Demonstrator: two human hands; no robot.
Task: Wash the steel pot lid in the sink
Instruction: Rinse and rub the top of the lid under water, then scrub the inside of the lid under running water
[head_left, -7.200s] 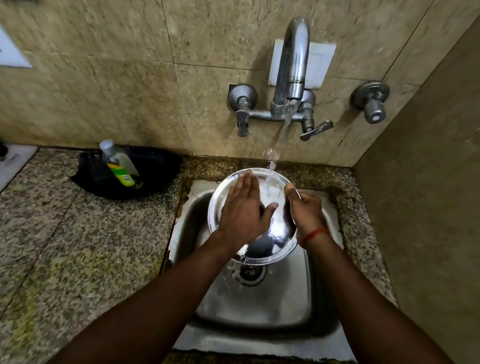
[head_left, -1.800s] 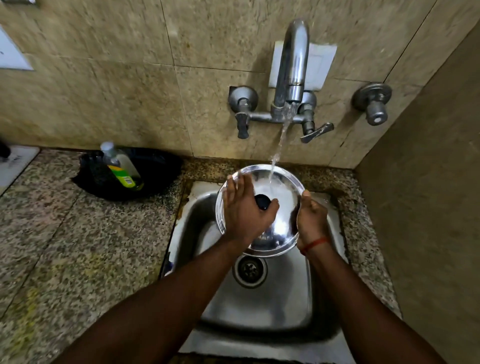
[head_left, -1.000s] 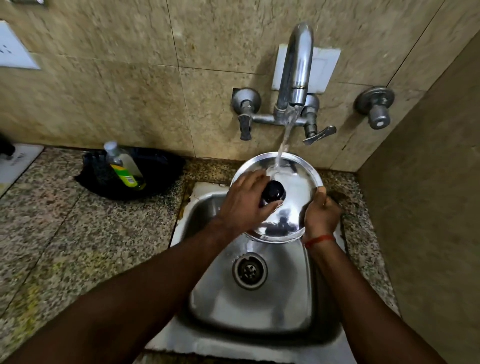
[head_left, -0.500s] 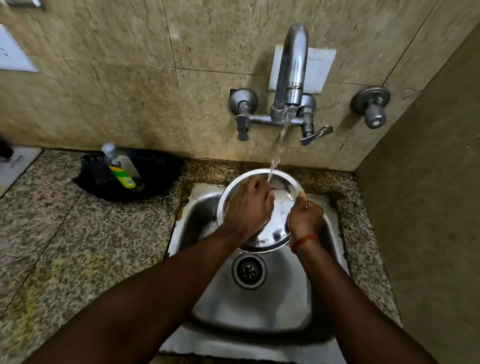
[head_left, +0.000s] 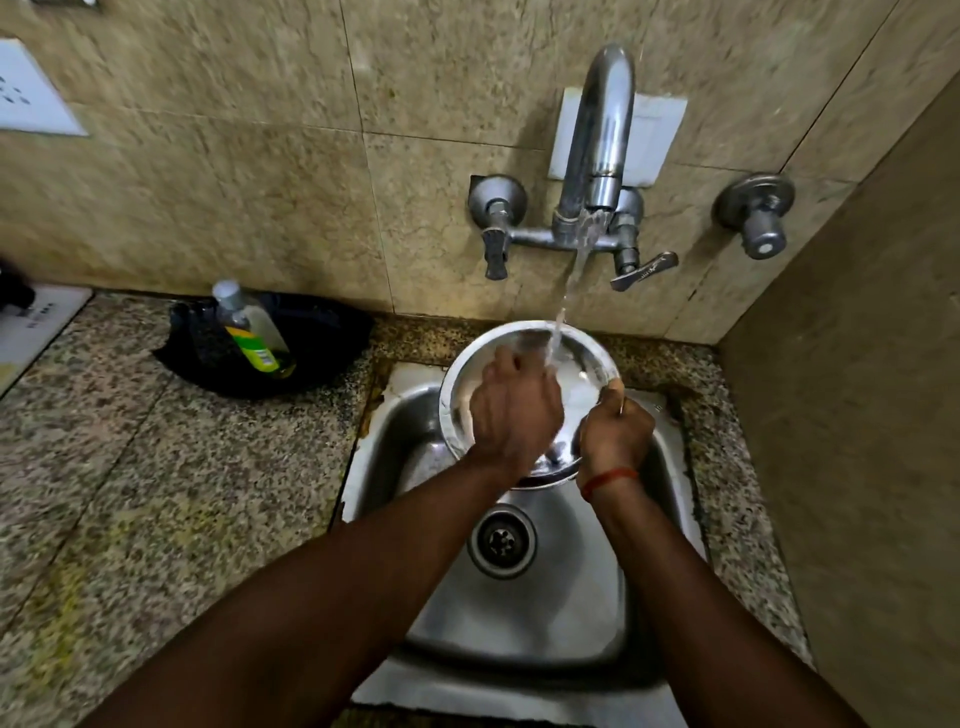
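Note:
A round steel pot lid (head_left: 582, 364) is held tilted over the back of the steel sink (head_left: 519, 618), under a stream of water from the tap (head_left: 597, 140). My left hand (head_left: 514, 410) lies across the lid's face with its fingers curled, hiding the black knob. My right hand (head_left: 615, 434) grips the lid's right rim, thumb on top; a red thread circles that wrist. Water strikes the lid near its upper edge, just beside my left fingers.
A dish-soap bottle (head_left: 249, 332) leans in a black pan (head_left: 322, 343) on the granite counter (head_left: 156, 493) left of the sink. Tap handles (head_left: 496, 228) and a separate valve (head_left: 758, 218) stick out of the tiled wall. A side wall stands close on the right.
The lid has come back down from its raised position toward the sink. My left hand has slid over the black knob and now covers it, curling on the lid's face. Water keeps running.

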